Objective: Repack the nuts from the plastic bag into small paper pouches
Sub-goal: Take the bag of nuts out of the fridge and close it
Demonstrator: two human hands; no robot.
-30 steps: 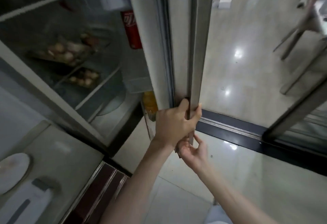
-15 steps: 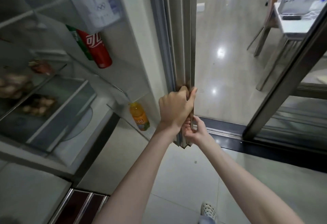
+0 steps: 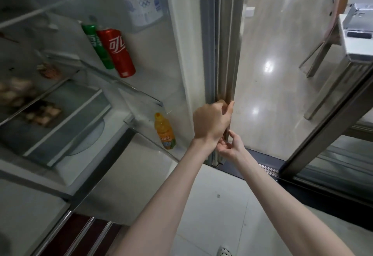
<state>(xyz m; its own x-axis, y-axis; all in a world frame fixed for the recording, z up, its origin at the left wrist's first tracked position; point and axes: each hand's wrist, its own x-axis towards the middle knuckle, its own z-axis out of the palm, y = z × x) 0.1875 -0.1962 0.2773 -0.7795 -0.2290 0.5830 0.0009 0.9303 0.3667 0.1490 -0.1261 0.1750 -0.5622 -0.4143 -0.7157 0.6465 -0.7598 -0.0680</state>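
hands on the fridge door edge, nuts nowhere in sight

fridge door (image 3: 226, 53), a tall grey metal-edged panel standing open, runs upright through the middle of the view. left hand (image 3: 211, 123) wraps its fingers (image 3: 230, 107) around the door's outer edge, closed on it. right hand (image 3: 232, 147) sits just below and touching the same edge, fingers curled on it from underneath, palm up. the door's long axis is vertical, and both hands grip low on it, the left above the right.

inside, to the left of the hands, the door rack holds a red cola can (image 3: 117, 52) beside a green can (image 3: 96, 46), and lower down a small orange juice bottle (image 3: 164, 131), near the left wrist. shelves further left carry blurred trays of food; what they hold i cannot tell.

neither the plastic bag of nuts nor any paper pouch shows here. judging from this, the repacking has not begun, and the fridge interior lies to the left, nearer the left hand, should a reach inside follow.
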